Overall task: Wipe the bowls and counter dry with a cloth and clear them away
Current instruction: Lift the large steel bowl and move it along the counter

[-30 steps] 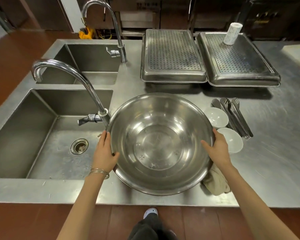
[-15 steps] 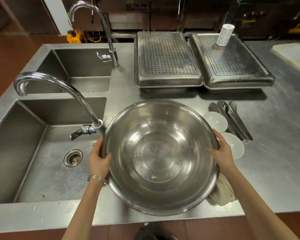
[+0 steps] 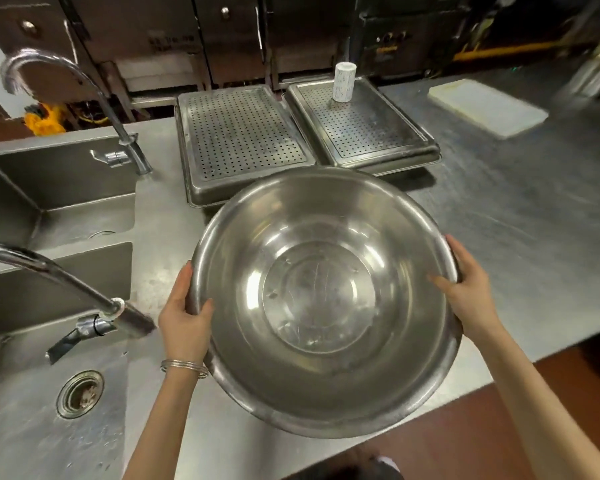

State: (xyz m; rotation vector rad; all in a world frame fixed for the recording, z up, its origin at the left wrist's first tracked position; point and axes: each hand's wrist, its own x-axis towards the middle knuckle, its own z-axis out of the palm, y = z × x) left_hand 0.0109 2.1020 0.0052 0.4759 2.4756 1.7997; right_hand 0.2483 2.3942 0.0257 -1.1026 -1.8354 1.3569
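Note:
A large shiny steel bowl (image 3: 321,299) fills the middle of the head view, held up above the steel counter (image 3: 520,237) and tilted slightly toward me. My left hand (image 3: 184,320) grips its left rim, thumb inside. My right hand (image 3: 468,289) grips the right rim the same way. The bowl looks empty inside. The small white bowls, the cutlery and the cloth are hidden behind the big bowl or out of sight.
Two perforated steel trays (image 3: 243,143) (image 3: 364,123) lie at the back, a white cylinder (image 3: 343,81) standing on the right one. A white cutting board (image 3: 487,107) sits far right. Two sinks with curved taps (image 3: 84,292) are on the left; the near drain (image 3: 80,393) shows.
Both hands have lifted the big bowl off the counter and carried it up and to the right. It now covers the small white bowls, cutlery and cloth.

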